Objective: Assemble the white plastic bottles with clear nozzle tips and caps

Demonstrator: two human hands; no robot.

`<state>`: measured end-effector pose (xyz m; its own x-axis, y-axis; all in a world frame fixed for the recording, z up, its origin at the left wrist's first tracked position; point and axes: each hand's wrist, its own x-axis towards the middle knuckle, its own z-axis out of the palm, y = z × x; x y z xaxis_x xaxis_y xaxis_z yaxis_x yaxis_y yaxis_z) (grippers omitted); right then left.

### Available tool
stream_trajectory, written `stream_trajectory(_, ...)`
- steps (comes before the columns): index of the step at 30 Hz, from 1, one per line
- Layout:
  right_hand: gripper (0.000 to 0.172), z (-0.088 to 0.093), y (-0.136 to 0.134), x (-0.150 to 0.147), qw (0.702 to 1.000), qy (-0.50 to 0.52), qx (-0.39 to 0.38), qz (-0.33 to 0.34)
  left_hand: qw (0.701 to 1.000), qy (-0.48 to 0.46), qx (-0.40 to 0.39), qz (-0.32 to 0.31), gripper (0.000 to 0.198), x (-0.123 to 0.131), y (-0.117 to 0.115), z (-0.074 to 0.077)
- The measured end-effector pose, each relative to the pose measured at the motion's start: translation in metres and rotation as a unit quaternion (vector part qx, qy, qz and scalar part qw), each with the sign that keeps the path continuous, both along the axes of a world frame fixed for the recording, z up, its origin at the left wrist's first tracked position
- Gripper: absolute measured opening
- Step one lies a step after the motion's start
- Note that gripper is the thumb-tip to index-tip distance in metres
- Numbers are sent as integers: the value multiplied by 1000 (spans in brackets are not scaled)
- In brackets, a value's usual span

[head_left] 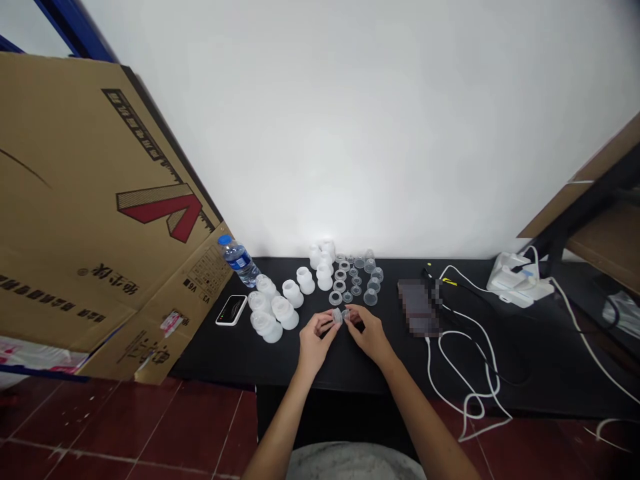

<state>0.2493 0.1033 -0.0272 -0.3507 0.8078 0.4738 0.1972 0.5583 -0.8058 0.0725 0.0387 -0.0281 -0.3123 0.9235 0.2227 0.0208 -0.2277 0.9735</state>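
Clear plastic part (339,316), pinched by left hand (316,333), right hand (366,332), both half-closed

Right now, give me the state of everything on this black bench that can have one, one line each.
Left hand: pinching the small clear plastic part.
Right hand: pinching the same part.
Water bottle: capped, tilted.
Cardboard sheet: leaning at the bench's left end.
Frosted white plastic cups: clustered, several upright.
White cable: looped, hanging off the bench edge.
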Motion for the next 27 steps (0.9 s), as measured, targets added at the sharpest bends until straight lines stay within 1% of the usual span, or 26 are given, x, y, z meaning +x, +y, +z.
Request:
stream_trajectory(3, 34, 3, -2, 0, 998, 24, -51, 27, 999, -32, -7, 11, 38, 0, 2, -2)
stream_trajectory(6, 34, 6, -4, 0, 994, 43, -87, 49, 999, -28, -19, 2, 45, -1, 2, -3)
stream_trajectory(8, 33, 9, -5, 1, 992, 46, -102, 61, 999, -18, -27, -10, 46, -1, 1, -3)
stream_trajectory(11, 34, 13, -6, 2, 990, 34, -107, 87, 999, 8, -29, -16, 42, -2, 0, -2)
stream_trajectory(14, 47, 19, -8, 2, 989, 21, -99, 107, 998, 50, -33, -5, 39, -3, -1, 0)
stream_trajectory(17, 59, 22, -9, 2, 990, 17, -93, 103, 997, 64, -37, 2, 39, -4, -1, 1)
stream_trajectory(20, 64, 21, -9, 3, 989, 15, -94, 111, 998, 50, -35, 7, 41, -5, 0, -2)
stream_trajectory(23, 67, 18, -9, 5, 985, 7, -107, 134, 998, 47, -34, 16, 42, -4, 1, -5)
stream_trajectory(27, 69, 19, -9, 8, 979, 11, -125, 159, 999, 36, -27, 12, 42, -3, 0, -6)
